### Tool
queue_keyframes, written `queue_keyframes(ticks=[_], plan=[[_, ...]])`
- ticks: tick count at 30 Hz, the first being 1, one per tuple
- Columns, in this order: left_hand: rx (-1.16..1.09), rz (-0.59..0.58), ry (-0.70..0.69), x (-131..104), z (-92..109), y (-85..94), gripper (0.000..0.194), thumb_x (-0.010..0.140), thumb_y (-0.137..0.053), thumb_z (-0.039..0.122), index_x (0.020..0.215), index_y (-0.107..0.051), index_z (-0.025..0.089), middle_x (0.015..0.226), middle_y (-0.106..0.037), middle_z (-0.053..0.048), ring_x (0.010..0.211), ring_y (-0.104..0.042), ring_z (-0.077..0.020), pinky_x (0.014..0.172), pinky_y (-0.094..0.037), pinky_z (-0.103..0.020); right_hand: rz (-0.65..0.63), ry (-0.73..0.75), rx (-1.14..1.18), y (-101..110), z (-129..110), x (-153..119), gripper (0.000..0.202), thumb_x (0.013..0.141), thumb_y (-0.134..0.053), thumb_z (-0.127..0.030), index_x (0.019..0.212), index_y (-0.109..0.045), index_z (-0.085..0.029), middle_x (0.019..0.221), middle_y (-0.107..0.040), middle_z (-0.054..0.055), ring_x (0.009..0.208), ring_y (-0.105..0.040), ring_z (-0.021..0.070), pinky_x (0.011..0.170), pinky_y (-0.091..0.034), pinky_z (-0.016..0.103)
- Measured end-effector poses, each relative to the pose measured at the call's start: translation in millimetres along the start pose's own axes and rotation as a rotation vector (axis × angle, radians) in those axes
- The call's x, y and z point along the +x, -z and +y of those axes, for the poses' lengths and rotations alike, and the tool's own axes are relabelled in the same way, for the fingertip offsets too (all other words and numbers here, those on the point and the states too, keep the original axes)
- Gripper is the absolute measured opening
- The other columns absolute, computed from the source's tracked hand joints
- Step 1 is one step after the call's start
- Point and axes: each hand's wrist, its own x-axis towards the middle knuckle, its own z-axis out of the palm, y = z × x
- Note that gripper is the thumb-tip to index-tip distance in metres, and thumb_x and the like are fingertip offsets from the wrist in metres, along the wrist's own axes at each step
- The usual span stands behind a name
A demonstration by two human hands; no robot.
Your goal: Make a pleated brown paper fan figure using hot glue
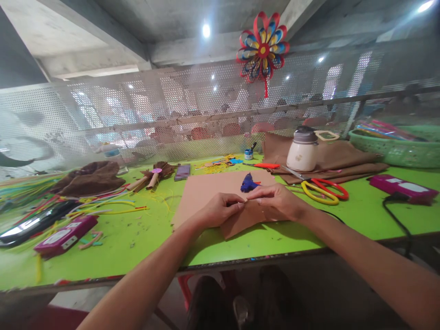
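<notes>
Two hands, left hand and right hand, pinch closed on our thin brown paper sheet; light, floppy, best gripped along its edge.

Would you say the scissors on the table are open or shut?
Shut: the scissors lie flat with their yellow and red handle loops close together, blades pointing toward the jug.

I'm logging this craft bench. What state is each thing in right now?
left hand: pinching a small pale strip.
right hand: pinching the same strip.
brown paper sheet: flat on the green table, near corner folded over.
blue paper piece: lying on the sheet.
scissors: lying apart from the hands.
white jar: upright, lid on.
paper pinwheel: hanging on the mesh.
</notes>
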Motion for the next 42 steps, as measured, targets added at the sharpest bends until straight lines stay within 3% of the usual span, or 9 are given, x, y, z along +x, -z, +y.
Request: queue_keyframes(ticks=[7, 11, 16, 19, 23, 31, 42], plan=[[0.002, -0.006, -0.024, -1, -6, 0.8, 0.031, 0.086, -0.045, 0.033, 0.098, -0.066, 0.014, 0.091, -0.068, -0.004, 0.08, -0.056, -0.0147, 0.069, -0.041, -0.023, -0.057, -0.108, 0.139, 1, 2, -1, 0.029, 0.073, -0.064, -0.031, 0.098, -0.071, -0.016, 0.102, -0.067, 0.008, 0.1, -0.057, 0.0218, 0.094, -0.037, 0.037], [0.014, -0.004, -0.028, -2, -5, 1.8, 0.03, 0.086, -0.044, 0.033, 0.096, -0.066, 0.015, 0.089, -0.067, -0.003, 0.078, -0.055, -0.0145, 0.069, -0.041, -0.023, -0.028, -0.122, 0.185, -1, 1, -2, 0.034, 0.076, -0.061, -0.032, 0.104, -0.067, -0.015, 0.104, -0.066, 0.009, 0.098, -0.057, 0.0206, 0.09, -0.041, 0.036], [0.004, -0.019, -0.005, -1, -3, 1.0, 0.03, 0.085, -0.044, 0.031, 0.094, -0.067, 0.013, 0.087, -0.068, -0.003, 0.075, -0.055, -0.0142, 0.067, -0.041, -0.023, -0.027, -0.058, 0.048, -13, -1, -3, 0.046, 0.074, -0.064, -0.035, 0.115, -0.057, -0.014, 0.099, -0.064, 0.009, 0.086, -0.059, 0.0172, 0.076, -0.047, 0.031], [-0.007, -0.009, 0.005, -1, -3, -0.3, 0.03, 0.085, -0.046, 0.031, 0.094, -0.067, 0.013, 0.087, -0.068, -0.004, 0.075, -0.056, -0.0143, 0.067, -0.042, -0.023, 0.05, -0.005, -0.17, -20, 4, -4, 0.044, 0.071, -0.067, -0.04, 0.106, -0.061, -0.015, 0.092, -0.065, 0.008, 0.075, -0.059, 0.016, 0.064, -0.047, 0.027], [-0.001, 0.013, 0.018, 1, -2, -2.0, 0.03, 0.084, -0.047, 0.032, 0.095, -0.068, 0.012, 0.086, -0.069, -0.005, 0.074, -0.056, -0.0145, 0.065, -0.042, -0.022, 0.162, 0.033, -0.332, -22, 10, -3, 0.029, 0.074, -0.064, -0.041, 0.088, -0.066, -0.016, 0.078, -0.066, 0.005, 0.069, -0.057, 0.0158, 0.061, -0.045, 0.026], [0.01, 0.069, -0.058, 2, -1, -5.0, 0.029, 0.085, -0.046, 0.029, 0.096, -0.067, 0.013, 0.088, -0.069, -0.005, 0.076, -0.057, -0.0139, 0.067, -0.042, -0.022, 0.137, -0.01, -0.071, -18, 9, 0, 0.03, 0.076, -0.062, -0.041, 0.084, -0.066, -0.013, 0.078, -0.067, 0.006, 0.068, -0.059, 0.0153, 0.063, -0.046, 0.026], [0.013, -0.005, -0.017, 2, -1, -0.6, 0.03, 0.086, -0.043, 0.034, 0.094, -0.064, 0.015, 0.09, -0.066, -0.004, 0.08, -0.055, -0.0148, 0.07, -0.042, -0.023, 0.169, 0.023, -0.18, -14, 11, 1, 0.027, 0.077, -0.058, -0.039, 0.08, -0.069, -0.014, 0.076, -0.069, 0.005, 0.069, -0.061, 0.017, 0.062, -0.048, 0.027]])
